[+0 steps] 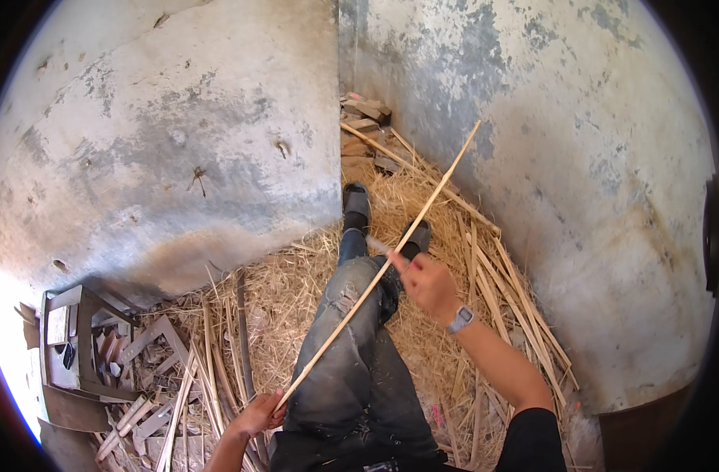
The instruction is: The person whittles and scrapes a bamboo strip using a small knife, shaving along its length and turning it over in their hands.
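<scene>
Head cam: long pale stick (349,315) runs diag. across the jeans (328,338). L hand (259,414): fingers closed on its lower end, btm of view. R hand (430,287), w/ grey watch (460,318), sits abt. midway up; fingers curled round a blurred greyish tool (378,245) crossing the stick. Can't tell if R fingertips touch wood. Straw (285,287) all over the floor.
</scene>
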`<action>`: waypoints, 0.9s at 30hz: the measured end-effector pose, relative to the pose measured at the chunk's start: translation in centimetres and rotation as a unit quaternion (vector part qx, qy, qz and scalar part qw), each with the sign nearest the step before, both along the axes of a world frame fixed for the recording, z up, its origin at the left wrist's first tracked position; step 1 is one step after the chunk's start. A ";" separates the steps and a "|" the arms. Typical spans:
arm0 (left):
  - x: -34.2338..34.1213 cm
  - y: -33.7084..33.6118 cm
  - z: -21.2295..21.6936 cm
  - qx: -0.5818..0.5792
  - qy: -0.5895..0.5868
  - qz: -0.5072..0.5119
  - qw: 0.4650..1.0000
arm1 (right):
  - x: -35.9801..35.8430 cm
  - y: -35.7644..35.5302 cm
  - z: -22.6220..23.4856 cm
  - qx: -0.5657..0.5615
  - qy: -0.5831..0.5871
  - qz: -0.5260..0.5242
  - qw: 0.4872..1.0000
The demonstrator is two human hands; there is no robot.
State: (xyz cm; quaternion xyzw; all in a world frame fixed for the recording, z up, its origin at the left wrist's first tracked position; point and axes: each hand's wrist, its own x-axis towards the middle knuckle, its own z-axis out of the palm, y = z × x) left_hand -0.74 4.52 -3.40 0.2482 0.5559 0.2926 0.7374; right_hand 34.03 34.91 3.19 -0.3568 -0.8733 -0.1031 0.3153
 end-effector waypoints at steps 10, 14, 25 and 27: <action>-1.3 -0.4 -1.5 0.005 -0.006 -0.019 1.000 | 0.5 1.3 -1.0 0.021 -0.005 0.016 1.000; -2.3 -1.3 -2.2 -0.021 -0.052 -0.015 0.998 | -1.9 -2.3 -0.2 0.032 -0.073 0.126 0.989; -2.4 -1.1 -2.3 -0.058 -0.086 -0.020 0.994 | -2.2 -1.9 -0.3 0.059 -0.100 0.162 0.980; -2.9 -1.4 -2.0 -0.055 -0.113 -0.027 0.992 | 0.7 2.0 0.1 0.075 -0.085 0.107 0.988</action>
